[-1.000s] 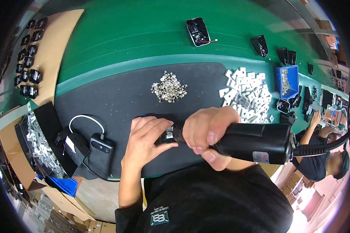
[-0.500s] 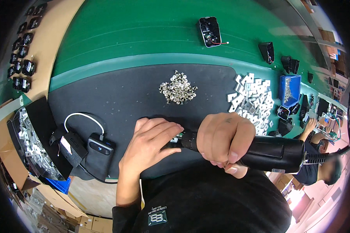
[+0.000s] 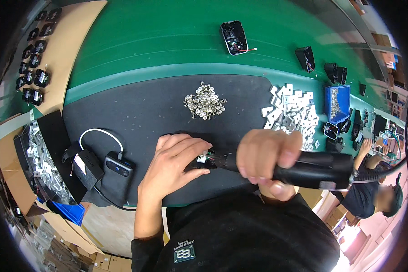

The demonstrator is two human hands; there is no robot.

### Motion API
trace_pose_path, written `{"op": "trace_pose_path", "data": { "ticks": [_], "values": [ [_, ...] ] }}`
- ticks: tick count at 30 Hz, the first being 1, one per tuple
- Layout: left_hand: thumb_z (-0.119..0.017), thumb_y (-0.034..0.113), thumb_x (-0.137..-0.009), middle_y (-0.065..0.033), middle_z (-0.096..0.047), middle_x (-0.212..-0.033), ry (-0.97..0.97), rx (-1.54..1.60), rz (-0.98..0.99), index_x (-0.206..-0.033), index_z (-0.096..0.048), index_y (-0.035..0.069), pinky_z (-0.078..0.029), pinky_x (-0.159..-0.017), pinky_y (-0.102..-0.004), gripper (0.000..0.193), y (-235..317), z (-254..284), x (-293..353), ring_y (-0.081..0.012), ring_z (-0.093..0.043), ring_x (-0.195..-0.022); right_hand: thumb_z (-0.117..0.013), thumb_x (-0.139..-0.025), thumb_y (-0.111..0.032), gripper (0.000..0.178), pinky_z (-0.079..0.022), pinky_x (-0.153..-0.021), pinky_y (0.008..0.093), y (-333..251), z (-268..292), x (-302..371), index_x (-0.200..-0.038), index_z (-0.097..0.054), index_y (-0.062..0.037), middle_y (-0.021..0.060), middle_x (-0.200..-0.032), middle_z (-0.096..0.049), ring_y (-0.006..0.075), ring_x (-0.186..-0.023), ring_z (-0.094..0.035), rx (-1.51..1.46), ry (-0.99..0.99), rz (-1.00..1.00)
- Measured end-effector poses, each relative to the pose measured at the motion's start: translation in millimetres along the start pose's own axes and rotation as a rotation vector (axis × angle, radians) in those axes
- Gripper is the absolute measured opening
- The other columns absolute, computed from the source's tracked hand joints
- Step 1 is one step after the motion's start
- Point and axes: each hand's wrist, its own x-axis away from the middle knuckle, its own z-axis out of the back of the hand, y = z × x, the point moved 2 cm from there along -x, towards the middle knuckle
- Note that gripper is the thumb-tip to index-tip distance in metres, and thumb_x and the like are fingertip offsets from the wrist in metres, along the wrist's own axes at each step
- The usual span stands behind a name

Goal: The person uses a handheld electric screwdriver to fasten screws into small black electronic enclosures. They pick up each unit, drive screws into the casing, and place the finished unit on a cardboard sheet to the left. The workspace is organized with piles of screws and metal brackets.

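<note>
My right hand (image 3: 267, 158), smeared by motion, is wrapped round a black corded electric screwdriver (image 3: 324, 170) lying nearly level. The driver's nose points left at a small black housing (image 3: 207, 164) with bits of green and white showing. My left hand (image 3: 171, 165) grips that housing between fingers and thumb over the dark mat (image 3: 145, 104), its far side hidden by the fingers. Whether the driver's tip touches the housing is too blurred to tell. Beyond my hands lies a heap of silver screws (image 3: 205, 102). Small square metal plates (image 3: 292, 113) are spread to its right.
At left are a power bank (image 3: 118, 166) with a white cable, a black box (image 3: 88, 170) and a bin of metal pieces (image 3: 45, 167). An open black casing (image 3: 234, 38) rests on the green belt (image 3: 158, 36). A blue tray (image 3: 337, 104) and a co-worker (image 3: 367, 195) are at right.
The screwdriver has drawn back a little to the right with my right hand, and more of the housing shows. My left hand keeps its grip. The whole view has shifted slightly.
</note>
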Motion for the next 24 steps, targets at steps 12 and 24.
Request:
{"op": "trace_pose_path", "data": {
  "ticks": [12, 24],
  "values": [
    [-0.081, 0.016, -0.053, -0.0251, -0.031, -0.143, 0.075, -0.195, -0.014, -0.137, -0.035, 0.006, -0.034, -0.099, -0.0488, 0.097, 17.5, -11.8, 15.9, -0.0432, -0.04, -0.124, -0.067, -0.076, -0.006, 0.045, -0.045, -0.062, 0.0325, -34.0, 27.3, 31.5, -0.113, -0.042, -0.0108, 0.0017, -0.07, -0.052, 0.0159, -0.063, -0.052, 0.484, 0.455, 0.177],
    [-0.077, 0.014, -0.057, -0.0179, -0.053, -0.11, 0.327, -0.373, 0.067, -0.119, -0.046, 0.001, -0.044, -0.091, -0.0411, 0.071, 13.1, 73.8, -34.6, -0.0364, -0.053, -0.105, -0.069, -0.079, -0.023, 0.046, -0.038, -0.054, 0.0257, -26.6, 28.4, 37.4, -0.111, -0.039, -0.0121, -0.0003, -0.07, -0.048, 0.0111, -0.058, -0.046, 0.602, 0.569, 0.251]
  ]
}}
